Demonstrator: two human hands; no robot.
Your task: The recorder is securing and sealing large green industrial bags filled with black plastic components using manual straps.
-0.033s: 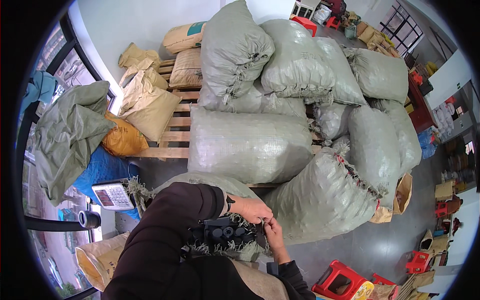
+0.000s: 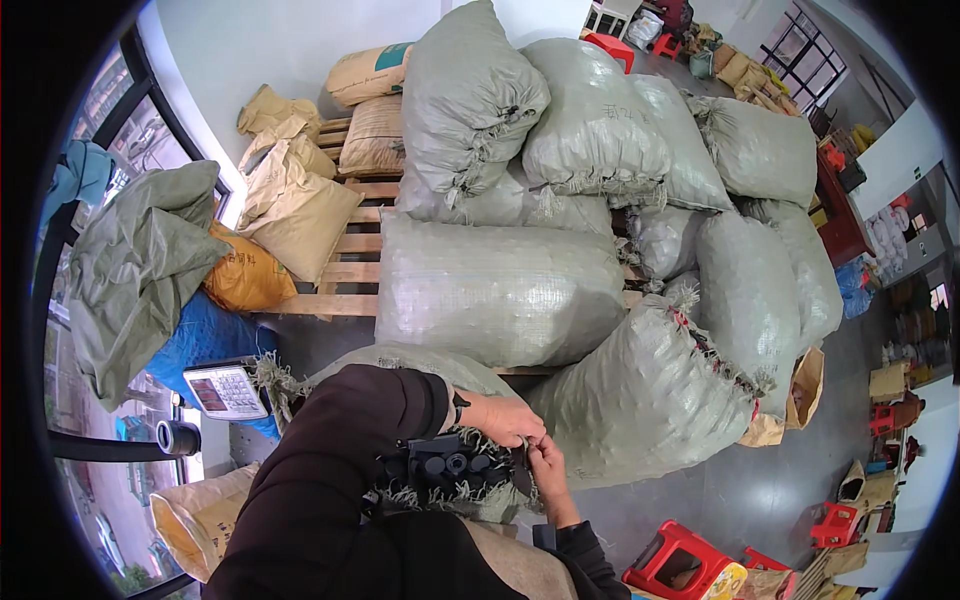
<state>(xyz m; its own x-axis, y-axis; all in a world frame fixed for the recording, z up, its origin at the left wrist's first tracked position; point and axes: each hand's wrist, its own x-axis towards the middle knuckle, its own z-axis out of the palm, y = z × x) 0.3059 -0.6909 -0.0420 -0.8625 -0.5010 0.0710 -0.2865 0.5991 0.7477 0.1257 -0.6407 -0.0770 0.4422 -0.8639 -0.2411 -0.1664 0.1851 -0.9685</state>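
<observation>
In front of me stands an open woven sack with a frayed rim, filled with several black cylindrical plastic parts. My left hand reaches across from the left, its fingers pinched together at the sack's right corner. There my right hand meets it, thumb and fingers also closed on the edge. Something thin and dark shows between the fingertips, too small to name. My left forearm, in a dark sleeve, hides part of the sack's left side.
Large stuffed grey-green sacks are piled on a wooden pallet ahead. Another full sack leans close by my right hand. A scale display stands at left, near paper sacks. Red stools are at lower right.
</observation>
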